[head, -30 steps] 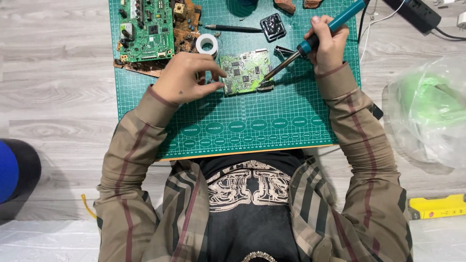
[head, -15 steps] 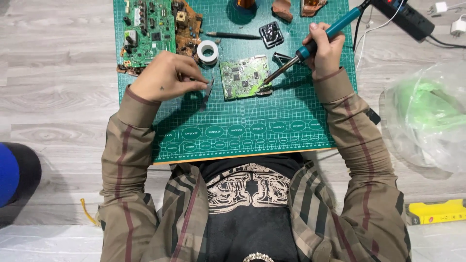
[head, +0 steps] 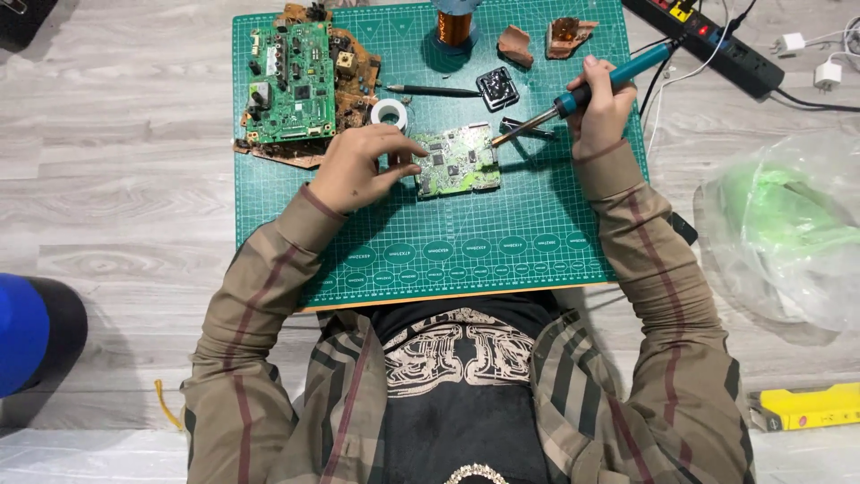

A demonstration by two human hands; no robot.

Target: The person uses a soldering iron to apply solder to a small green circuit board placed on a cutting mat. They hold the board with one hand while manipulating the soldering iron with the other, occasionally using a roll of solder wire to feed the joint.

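A small green circuit board (head: 457, 161) lies on a green cutting mat (head: 502, 242). My left hand (head: 363, 166) rests on the mat at the board's left edge, fingers touching it. My right hand (head: 600, 112) grips a blue-handled soldering iron (head: 582, 90), whose tip points down-left at the board's upper right corner. A white roll of solder wire (head: 389, 113) sits just above my left hand.
Stacked green and brown circuit boards (head: 300, 85) fill the mat's top left. A copper coil (head: 454, 25), black tweezers (head: 434, 90), a small black part (head: 497, 88) and brown pieces (head: 546, 38) lie along the top. A power strip (head: 717, 40), plastic bag (head: 788, 233), yellow tool (head: 806, 408) and blue object (head: 22, 332) surround the mat.
My left hand slid off to the left of the small board and has come back to its left edge. The soldering iron stays at the board's upper right.
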